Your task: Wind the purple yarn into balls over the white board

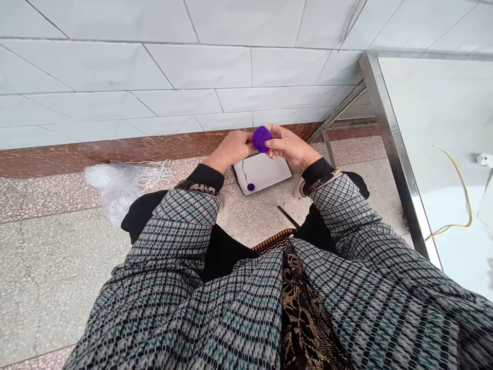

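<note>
head view, from left to right: a clear plastic bag [117, 203] with white cord [154, 174] lies on the speckled floor [57, 277] near the wall. the left hand [234, 146] has its fingers drawn in narrow at the left side of a purple yarn ball [262, 139]; whether its grip takes hold of the ball cannot be told. below, a white tray [265, 172] with a dark rim lies on the floor, a small dark purple ball [250, 187] near its lower left corner. the right hand [287, 145] holds the yarn ball from the right, thumb across its front, the ball raised above the tray. farther right, a yellow wire [468, 198] lies on a metal-framed surface [419, 113].
</note>
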Demonstrator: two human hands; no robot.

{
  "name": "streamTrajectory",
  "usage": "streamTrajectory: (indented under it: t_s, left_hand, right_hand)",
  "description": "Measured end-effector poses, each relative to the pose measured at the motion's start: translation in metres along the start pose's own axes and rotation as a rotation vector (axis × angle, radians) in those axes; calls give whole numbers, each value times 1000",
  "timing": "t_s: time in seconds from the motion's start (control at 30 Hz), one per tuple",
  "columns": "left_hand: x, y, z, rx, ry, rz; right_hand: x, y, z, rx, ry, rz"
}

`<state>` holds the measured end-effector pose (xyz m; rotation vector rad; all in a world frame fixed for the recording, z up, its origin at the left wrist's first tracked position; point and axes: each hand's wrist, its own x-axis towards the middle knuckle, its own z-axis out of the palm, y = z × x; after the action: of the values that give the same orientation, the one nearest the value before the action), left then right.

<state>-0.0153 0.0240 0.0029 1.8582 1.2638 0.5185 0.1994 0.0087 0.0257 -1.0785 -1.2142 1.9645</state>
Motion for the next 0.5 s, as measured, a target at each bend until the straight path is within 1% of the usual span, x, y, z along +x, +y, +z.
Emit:
streamTrajectory:
  t_s: [0.07, 0.1, 0.17, 0.23, 0.27, 0.33, 0.4, 0.47, 0.5]
  left_hand:
    - [0, 0, 3, 17, -21, 16]
    - [-1, 0, 4, 30, -26, 25]
    - [-3, 0, 3, 61, -61, 45]
    - [-5, 3, 4, 100, -164, 70]
    - [-7, 5, 5, 121, -235, 86]
    - [-10, 10, 11, 155, -380, 125]
    - [-14, 17, 17, 170, -485, 171]
    - [-16, 22, 21, 165, -522, 219]
    - [-17, 24, 21, 158, -512, 240]
  right_hand:
    - [4, 3, -3, 35, 84, -32]
    - [7, 4, -5, 42, 150, -49]
    - [10, 4, -10, 50, 321, -86]
    - [11, 1, -15, 62, 481, -120]
    - [11, -1, -17, 71, 537, -128]
    - [10, -5, -19, 82, 589, -125]
    - [9, -6, -18, 64, 597, -100]
    - [11, -3, -18, -8, 589, -62]
    - [13, 0, -18, -73, 593, -49]
